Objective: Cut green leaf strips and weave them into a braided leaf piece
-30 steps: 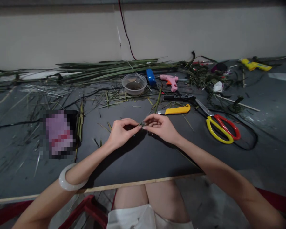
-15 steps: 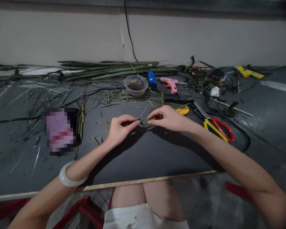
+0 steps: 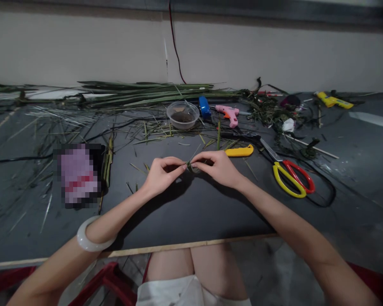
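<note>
Over the middle of the grey table (image 3: 185,212), my left hand (image 3: 164,173) pinches a small green leaf piece (image 3: 189,166) between thumb and forefinger. My right hand (image 3: 218,168) comes in from the other side, its thumb and forefinger closed on the same piece, fingertips nearly touching my left ones. A thin pale strand sticks up from the piece. Just behind my right hand lies a yellow-handled tool (image 3: 240,151). Short cut stems (image 3: 156,137) are scattered behind both hands. The exact shape of the held piece is partly hidden by my fingers.
Large scissors (image 3: 290,178) with red and yellow handles lie at the right. Behind stand a clear bowl (image 3: 182,115), a blue tape roll (image 3: 204,107) and a pink glue gun (image 3: 228,114). Long green leaves (image 3: 140,93) run along the wall. A blurred pinkish object (image 3: 78,172) is at the left.
My right hand has moved left and slightly down, closer to my left hand, uncovering more of the yellow-handled tool and the scissors. The held leaf piece now shows less between the fingertips.
</note>
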{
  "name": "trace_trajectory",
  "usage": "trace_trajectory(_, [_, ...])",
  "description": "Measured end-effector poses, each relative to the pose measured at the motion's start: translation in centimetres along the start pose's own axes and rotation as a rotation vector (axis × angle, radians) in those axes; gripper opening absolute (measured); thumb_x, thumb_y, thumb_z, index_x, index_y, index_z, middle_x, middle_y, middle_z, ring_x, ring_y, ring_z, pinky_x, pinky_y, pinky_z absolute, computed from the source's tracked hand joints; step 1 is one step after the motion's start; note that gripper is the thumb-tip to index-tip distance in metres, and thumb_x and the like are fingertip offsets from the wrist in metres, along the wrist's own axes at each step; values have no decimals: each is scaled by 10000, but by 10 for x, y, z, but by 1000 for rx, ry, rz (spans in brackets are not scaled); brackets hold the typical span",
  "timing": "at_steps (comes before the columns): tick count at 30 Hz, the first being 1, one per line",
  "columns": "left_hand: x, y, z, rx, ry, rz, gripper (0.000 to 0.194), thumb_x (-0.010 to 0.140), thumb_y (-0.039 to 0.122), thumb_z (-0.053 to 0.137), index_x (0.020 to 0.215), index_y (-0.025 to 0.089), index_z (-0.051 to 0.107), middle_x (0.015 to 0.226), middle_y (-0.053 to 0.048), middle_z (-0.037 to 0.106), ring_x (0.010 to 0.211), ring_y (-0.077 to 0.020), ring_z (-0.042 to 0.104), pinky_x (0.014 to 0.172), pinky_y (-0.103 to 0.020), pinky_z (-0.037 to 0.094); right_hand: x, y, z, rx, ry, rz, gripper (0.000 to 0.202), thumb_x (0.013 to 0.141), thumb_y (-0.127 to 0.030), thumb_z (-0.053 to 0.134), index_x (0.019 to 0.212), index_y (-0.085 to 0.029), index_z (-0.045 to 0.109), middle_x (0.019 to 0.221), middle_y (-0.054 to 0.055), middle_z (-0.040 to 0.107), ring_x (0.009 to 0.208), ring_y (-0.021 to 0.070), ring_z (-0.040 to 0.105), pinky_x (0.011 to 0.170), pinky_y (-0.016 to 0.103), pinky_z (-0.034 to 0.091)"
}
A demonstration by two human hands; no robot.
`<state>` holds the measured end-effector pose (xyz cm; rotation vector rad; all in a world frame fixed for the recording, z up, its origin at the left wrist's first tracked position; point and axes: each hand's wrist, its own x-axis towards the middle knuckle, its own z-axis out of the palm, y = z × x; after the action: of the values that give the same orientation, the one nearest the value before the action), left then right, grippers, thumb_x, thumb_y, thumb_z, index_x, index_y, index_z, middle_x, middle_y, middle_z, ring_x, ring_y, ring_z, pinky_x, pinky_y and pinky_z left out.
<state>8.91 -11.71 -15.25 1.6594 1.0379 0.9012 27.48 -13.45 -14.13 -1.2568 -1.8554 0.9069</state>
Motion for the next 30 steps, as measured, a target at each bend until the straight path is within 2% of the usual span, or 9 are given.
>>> trace_trajectory(3, [0,-2,0,-7,-55,-34,223,702,347,664,714,129,707,756,-62,705,678,-153,624,630,-243,484,-4,6,6,-28,96,-21,108,776,-240,600,767,-179,689,752,19,696,687,135,607,651,252,439])
trace_trajectory(6, [0,-4,1,2,-84,-36,223,714,344,661,719,126,706,760,-59,705,675,-146,621,621,-231,473,-6,10,10,36,136,18,98,757,-245,617,750,-169,678,724,21,690,657,132,611,631,251,456])
trace_trajectory(14, [0,-4,3,16,-113,-86,235,708,347,677,738,116,706,732,-58,708,647,-142,617,604,-228,467,-9,14,20,321,141,176,170,713,-308,656,706,-140,627,620,17,641,553,119,605,554,246,494])
trace_trajectory(21, [1,-7,4,62,-89,-48,238,696,371,703,711,134,713,715,-44,706,640,-133,613,593,-212,464,-10,16,22,333,130,177,196,711,-334,665,689,-144,621,604,7,626,525,99,577,518,230,480])
trace_trajectory(30, [-1,-6,4,117,-94,-21,253,717,370,672,717,119,703,714,-57,697,635,-140,610,581,-221,460,-8,15,23,459,113,250,284,641,-399,719,671,-143,600,591,0,615,521,96,575,530,241,510])
